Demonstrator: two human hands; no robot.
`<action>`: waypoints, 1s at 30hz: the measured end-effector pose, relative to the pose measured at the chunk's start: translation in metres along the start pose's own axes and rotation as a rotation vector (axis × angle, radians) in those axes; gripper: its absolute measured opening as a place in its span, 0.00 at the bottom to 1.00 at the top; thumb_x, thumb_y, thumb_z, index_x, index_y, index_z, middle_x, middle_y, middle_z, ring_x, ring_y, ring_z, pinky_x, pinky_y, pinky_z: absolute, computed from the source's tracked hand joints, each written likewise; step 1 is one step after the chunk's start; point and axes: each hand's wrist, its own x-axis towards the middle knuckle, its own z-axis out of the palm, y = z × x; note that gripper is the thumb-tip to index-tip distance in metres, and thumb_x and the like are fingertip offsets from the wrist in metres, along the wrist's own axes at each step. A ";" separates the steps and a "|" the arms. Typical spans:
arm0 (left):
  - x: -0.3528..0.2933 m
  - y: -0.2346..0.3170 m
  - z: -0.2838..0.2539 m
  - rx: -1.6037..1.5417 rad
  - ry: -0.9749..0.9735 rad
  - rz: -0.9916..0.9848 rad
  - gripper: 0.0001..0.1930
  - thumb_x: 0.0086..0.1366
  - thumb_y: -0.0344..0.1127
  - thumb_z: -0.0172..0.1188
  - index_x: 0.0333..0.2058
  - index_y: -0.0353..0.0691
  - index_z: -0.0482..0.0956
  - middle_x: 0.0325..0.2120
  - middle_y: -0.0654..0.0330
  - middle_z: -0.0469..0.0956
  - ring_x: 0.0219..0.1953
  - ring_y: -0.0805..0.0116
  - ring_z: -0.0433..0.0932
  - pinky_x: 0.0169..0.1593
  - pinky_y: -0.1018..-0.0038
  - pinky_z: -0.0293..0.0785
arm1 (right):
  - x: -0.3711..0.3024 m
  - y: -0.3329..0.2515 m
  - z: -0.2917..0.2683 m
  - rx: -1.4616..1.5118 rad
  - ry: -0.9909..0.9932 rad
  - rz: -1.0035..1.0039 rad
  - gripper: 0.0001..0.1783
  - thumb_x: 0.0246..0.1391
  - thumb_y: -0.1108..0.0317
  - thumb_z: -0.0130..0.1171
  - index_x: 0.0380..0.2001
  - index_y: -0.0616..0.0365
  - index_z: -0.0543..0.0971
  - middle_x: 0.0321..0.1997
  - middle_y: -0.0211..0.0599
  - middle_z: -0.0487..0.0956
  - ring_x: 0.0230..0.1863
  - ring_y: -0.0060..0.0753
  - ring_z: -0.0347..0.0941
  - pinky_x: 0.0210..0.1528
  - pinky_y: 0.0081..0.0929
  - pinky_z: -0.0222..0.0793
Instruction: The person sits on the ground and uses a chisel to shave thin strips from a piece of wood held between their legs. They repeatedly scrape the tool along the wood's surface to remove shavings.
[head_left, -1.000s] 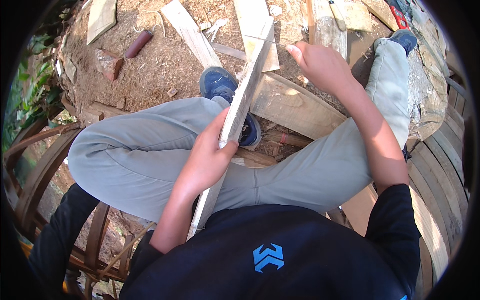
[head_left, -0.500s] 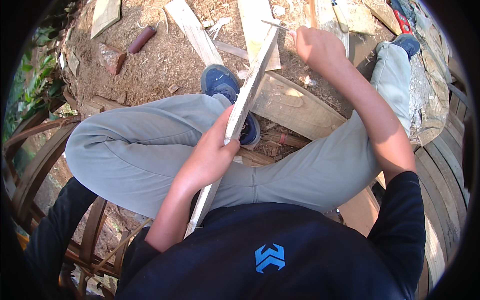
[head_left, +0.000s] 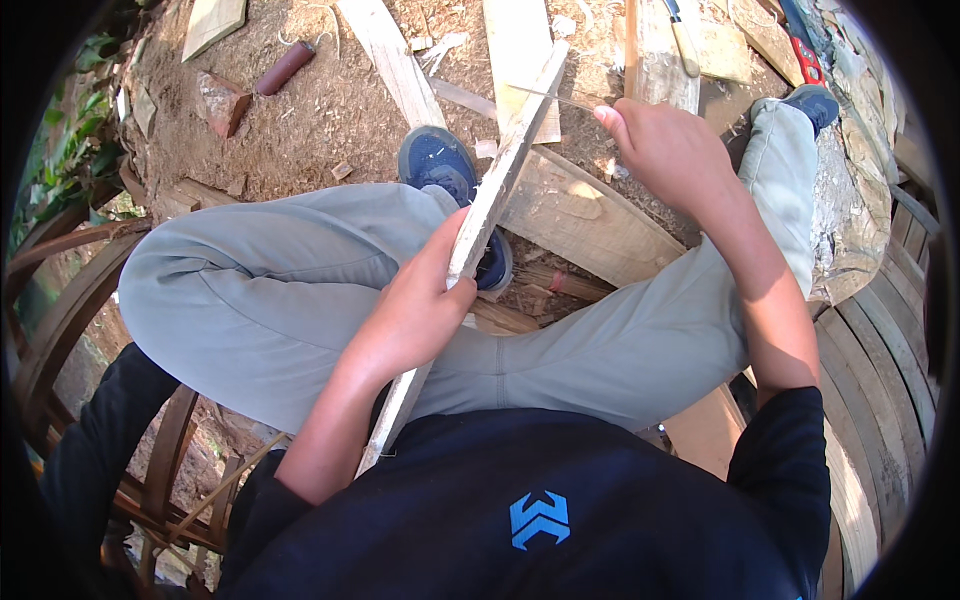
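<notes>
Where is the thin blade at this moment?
In the head view's upper middle, the thin blade extends left from the right hand, across the wooden strip near its far end.

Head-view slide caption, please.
Left hand grips a long pale wooden strip; right hand holds a thin metal blade across it.

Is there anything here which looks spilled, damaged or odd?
Nothing plainly looks damaged. Shavings litter the ground, untidy but unsurprising near the blade in the right hand and wood strip in the left hand.
</notes>
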 end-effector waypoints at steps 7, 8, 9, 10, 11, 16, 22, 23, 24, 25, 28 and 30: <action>0.000 -0.005 0.005 0.146 0.017 0.035 0.34 0.65 0.28 0.49 0.70 0.37 0.55 0.58 0.37 0.72 0.64 0.42 0.69 0.65 0.60 0.63 | 0.021 0.012 0.013 -0.288 0.184 -0.213 0.26 0.71 0.54 0.43 0.26 0.59 0.79 0.22 0.46 0.81 0.26 0.48 0.81 0.28 0.42 0.77; 0.001 -0.010 0.007 0.164 0.019 0.052 0.34 0.65 0.28 0.49 0.70 0.37 0.55 0.58 0.37 0.72 0.64 0.42 0.69 0.65 0.60 0.63 | 0.031 0.021 0.016 -0.328 0.170 -0.248 0.24 0.71 0.54 0.45 0.27 0.58 0.77 0.21 0.44 0.79 0.25 0.47 0.80 0.26 0.41 0.76; 0.002 -0.013 0.009 0.183 0.029 0.065 0.34 0.65 0.28 0.49 0.70 0.37 0.55 0.58 0.37 0.72 0.64 0.42 0.69 0.65 0.60 0.63 | 0.041 0.029 0.020 -0.364 0.159 -0.291 0.22 0.71 0.55 0.46 0.27 0.57 0.76 0.20 0.43 0.78 0.23 0.46 0.80 0.24 0.40 0.75; 0.002 -0.009 0.009 0.171 0.023 0.046 0.34 0.64 0.28 0.49 0.70 0.36 0.55 0.58 0.36 0.72 0.64 0.42 0.69 0.65 0.60 0.63 | 0.050 0.034 0.022 -0.380 0.191 -0.308 0.21 0.71 0.55 0.46 0.27 0.57 0.76 0.18 0.42 0.77 0.23 0.46 0.79 0.24 0.40 0.75; 0.002 -0.002 0.008 0.161 0.016 0.027 0.34 0.64 0.28 0.49 0.70 0.35 0.55 0.58 0.36 0.72 0.64 0.42 0.69 0.66 0.59 0.63 | 0.056 0.039 0.025 -0.396 0.224 -0.325 0.21 0.71 0.55 0.46 0.27 0.57 0.76 0.17 0.41 0.76 0.22 0.46 0.79 0.24 0.40 0.75; 0.001 0.001 0.006 0.081 -0.008 0.034 0.35 0.63 0.25 0.49 0.70 0.33 0.53 0.62 0.37 0.67 0.68 0.48 0.64 0.69 0.62 0.57 | 0.051 0.035 0.041 -0.309 0.319 -0.242 0.23 0.71 0.53 0.44 0.30 0.58 0.77 0.17 0.44 0.78 0.22 0.49 0.79 0.24 0.42 0.75; -0.005 -0.001 0.006 0.072 -0.042 0.003 0.39 0.60 0.20 0.47 0.72 0.34 0.51 0.68 0.44 0.61 0.72 0.57 0.56 0.72 0.68 0.50 | 0.032 0.023 0.042 0.008 0.160 0.003 0.26 0.73 0.49 0.39 0.40 0.61 0.77 0.31 0.56 0.82 0.37 0.58 0.80 0.41 0.51 0.75; -0.009 -0.003 0.006 0.075 -0.021 0.012 0.39 0.59 0.20 0.47 0.72 0.35 0.51 0.68 0.44 0.60 0.72 0.57 0.56 0.72 0.68 0.50 | 0.033 0.024 0.034 0.041 0.116 0.005 0.27 0.73 0.49 0.38 0.41 0.61 0.77 0.32 0.56 0.81 0.39 0.58 0.80 0.43 0.51 0.74; -0.014 -0.004 0.006 0.082 0.000 0.018 0.40 0.58 0.19 0.47 0.72 0.35 0.50 0.68 0.44 0.60 0.73 0.57 0.55 0.72 0.68 0.50 | 0.035 0.023 0.021 0.079 0.073 0.005 0.27 0.73 0.48 0.38 0.41 0.61 0.77 0.34 0.56 0.81 0.40 0.59 0.79 0.45 0.51 0.73; -0.019 -0.004 0.005 0.093 0.022 0.027 0.40 0.58 0.19 0.47 0.72 0.35 0.50 0.68 0.44 0.60 0.73 0.57 0.55 0.72 0.68 0.50 | 0.037 0.023 0.013 0.117 0.029 0.003 0.28 0.73 0.47 0.38 0.42 0.61 0.77 0.35 0.56 0.81 0.42 0.60 0.78 0.48 0.51 0.72; -0.032 -0.004 0.004 0.165 0.091 0.058 0.41 0.57 0.19 0.49 0.71 0.35 0.50 0.67 0.42 0.59 0.72 0.53 0.56 0.72 0.66 0.51 | 0.040 0.026 0.007 0.212 0.033 -0.124 0.30 0.72 0.45 0.37 0.41 0.62 0.77 0.35 0.56 0.80 0.40 0.59 0.77 0.47 0.50 0.71; -0.039 -0.004 0.005 0.255 0.130 0.078 0.40 0.58 0.21 0.51 0.70 0.33 0.51 0.66 0.37 0.59 0.71 0.46 0.57 0.72 0.62 0.53 | 0.048 0.026 0.009 0.263 -0.029 -0.168 0.30 0.73 0.45 0.36 0.41 0.62 0.76 0.36 0.55 0.80 0.42 0.58 0.77 0.49 0.49 0.71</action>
